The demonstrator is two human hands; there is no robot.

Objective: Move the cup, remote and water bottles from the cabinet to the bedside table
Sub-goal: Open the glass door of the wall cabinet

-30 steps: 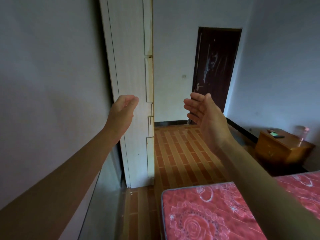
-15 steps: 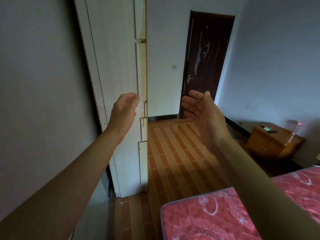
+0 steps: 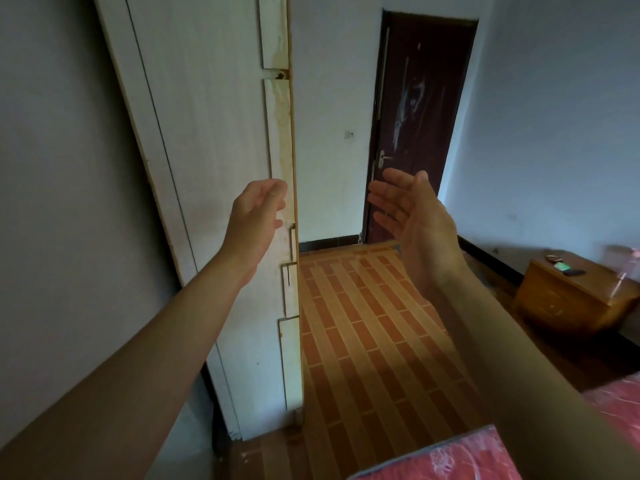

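Observation:
Both my arms reach forward at chest height. My left hand hovers in front of the tall white cabinet, its side panel facing me, fingers loosely curved and holding nothing. My right hand is raised with the palm turned left and the fingers straight, also holding nothing. At the far right stands the wooden bedside table, with a dark remote, a small green item and a pink-tinted clear bottle on top. The cabinet's inside is hidden from here.
A dark brown door closes the far wall. Orange striped floor tiles run between cabinet and bed. The red flowered mattress fills the lower right corner. A grey wall lies to my left.
The view has shifted forward and left: the bed slid lower and the bedside table moved toward the right edge. Both hands keep about the same raised pose, holding nothing.

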